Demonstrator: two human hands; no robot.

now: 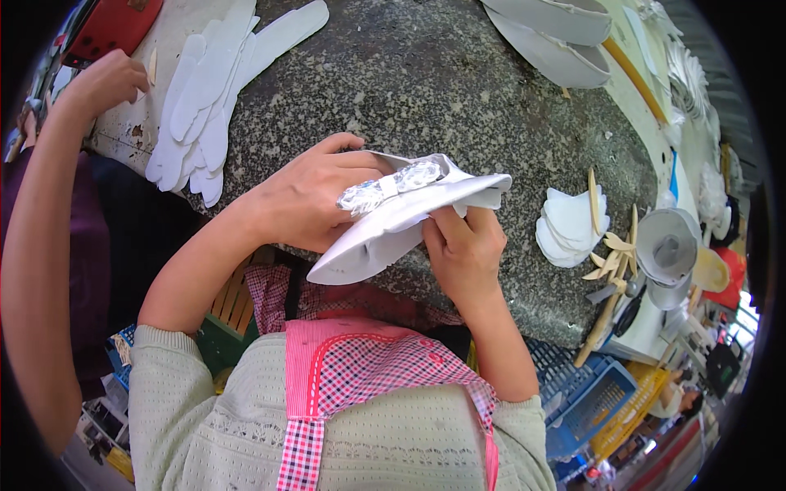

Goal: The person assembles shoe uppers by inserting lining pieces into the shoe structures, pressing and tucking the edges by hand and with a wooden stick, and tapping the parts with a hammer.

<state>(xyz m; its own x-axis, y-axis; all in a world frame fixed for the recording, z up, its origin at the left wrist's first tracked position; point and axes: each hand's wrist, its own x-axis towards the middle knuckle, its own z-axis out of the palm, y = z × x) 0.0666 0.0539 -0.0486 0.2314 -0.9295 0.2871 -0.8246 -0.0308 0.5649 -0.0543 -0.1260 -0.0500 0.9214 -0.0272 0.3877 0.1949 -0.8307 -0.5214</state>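
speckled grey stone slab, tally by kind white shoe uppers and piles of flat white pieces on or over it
White pointed shoe upper in left hand and right hand: 1
White shoe uppers at picture top: 2
Pile of long flat white pieces: 1
Pile of short rounded white pieces: 1
Total: 5

1. Before you spreads a speckled grey slab, darkly stained in places.
2. On your left, a pale tabletop borders it, scuffed brown.
3. On your right runs a white table.
4. Below the slab, to your left, you see wooden slats.
5. Low on your right, a blue crate sits beside a yellow crate.
6. At your far right, bright light glares; the clutter around it is too small to tell.
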